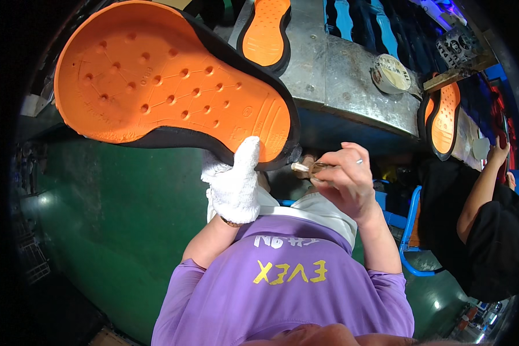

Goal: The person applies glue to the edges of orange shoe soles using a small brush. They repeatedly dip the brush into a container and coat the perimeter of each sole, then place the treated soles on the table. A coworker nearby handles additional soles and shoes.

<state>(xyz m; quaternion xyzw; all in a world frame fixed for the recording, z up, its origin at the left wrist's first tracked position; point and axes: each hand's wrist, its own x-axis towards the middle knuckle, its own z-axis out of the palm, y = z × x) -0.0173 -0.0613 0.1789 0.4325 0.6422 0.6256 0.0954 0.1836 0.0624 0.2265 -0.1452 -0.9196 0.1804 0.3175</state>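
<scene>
A large orange shoe sole with a black edge and rows of small dimples fills the upper left. My left hand, in a white knit glove, grips its narrower end, the thumb lying on the orange face. My bare right hand pinches a small brush-like tool with a pale shaft. The tool's dark, blurred tip is close to the black rim of the sole; whether it touches, I cannot tell. Part of the tool is hidden behind my fingers.
A metal-topped bench runs across the far side, with another orange sole and a round white tub on it. A co-worker's arm is at right, near a third orange sole and a blue-framed chair.
</scene>
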